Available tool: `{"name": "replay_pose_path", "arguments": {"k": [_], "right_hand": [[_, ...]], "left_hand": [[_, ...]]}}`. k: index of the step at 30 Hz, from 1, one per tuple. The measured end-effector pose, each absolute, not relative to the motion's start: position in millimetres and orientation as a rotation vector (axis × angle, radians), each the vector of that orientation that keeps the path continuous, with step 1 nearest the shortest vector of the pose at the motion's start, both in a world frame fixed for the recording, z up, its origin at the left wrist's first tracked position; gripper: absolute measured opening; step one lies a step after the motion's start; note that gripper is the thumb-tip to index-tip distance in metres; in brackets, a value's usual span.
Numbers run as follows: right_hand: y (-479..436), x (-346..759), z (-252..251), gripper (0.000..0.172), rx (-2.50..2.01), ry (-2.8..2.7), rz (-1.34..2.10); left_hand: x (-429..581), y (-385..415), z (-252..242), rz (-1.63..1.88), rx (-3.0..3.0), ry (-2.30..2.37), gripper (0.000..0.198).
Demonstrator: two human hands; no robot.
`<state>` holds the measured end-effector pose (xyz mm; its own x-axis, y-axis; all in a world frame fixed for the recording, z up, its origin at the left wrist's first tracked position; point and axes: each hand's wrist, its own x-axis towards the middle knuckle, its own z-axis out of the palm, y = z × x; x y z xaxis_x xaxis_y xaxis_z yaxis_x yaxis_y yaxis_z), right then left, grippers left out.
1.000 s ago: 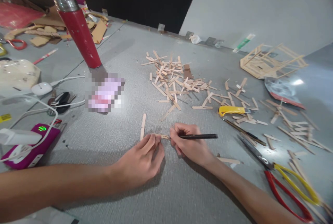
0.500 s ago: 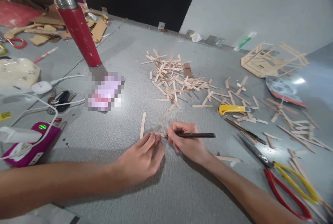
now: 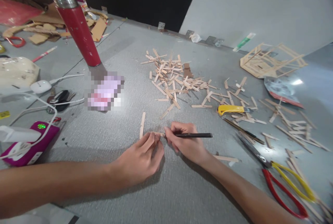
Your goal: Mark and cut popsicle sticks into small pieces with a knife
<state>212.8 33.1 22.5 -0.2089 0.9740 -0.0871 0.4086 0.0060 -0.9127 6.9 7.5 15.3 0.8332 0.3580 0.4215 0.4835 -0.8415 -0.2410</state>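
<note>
My left hand (image 3: 143, 158) rests on the grey table, fingertips pinching a short wooden stick (image 3: 160, 134), mostly hidden by the fingers. Closed around a slim black pen (image 3: 195, 135) is my right hand (image 3: 183, 140), just to the right. The pen lies low, its back end pointing right and its tip at the stick's right end. Just beyond my left fingers a longer wooden stick (image 3: 142, 125) lies by itself. Past both hands spreads a loose pile of small wooden sticks (image 3: 171, 73).
To the right are a yellow utility knife (image 3: 231, 109), large scissors (image 3: 273, 164) and a wooden stick frame (image 3: 270, 61). On the left stand a red flask (image 3: 80, 33), a blurred-out phone (image 3: 105, 92), keys (image 3: 61, 100) and a purple power block (image 3: 47, 140) with white cables.
My right hand and the pen have shifted slightly left, closer to my left fingertips. My left hand keeps its pinch on the stick, almost unmoved.
</note>
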Motion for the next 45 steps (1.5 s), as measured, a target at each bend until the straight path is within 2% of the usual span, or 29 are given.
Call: {"name": "replay_pose_path", "arguments": {"k": [34,45], "right_hand": [[34.3,216.4,25.3,0.042,-1.491,-1.654,1.142],[34.5,220.5,23.6,0.041,-1.467,-1.575,1.248]], "left_hand": [[4.5,6.9,16.1,-0.496,-2.684,-0.635,0.03],[2.9,7.6,14.2,-0.516,-2.694,-0.618,0.031]]}}
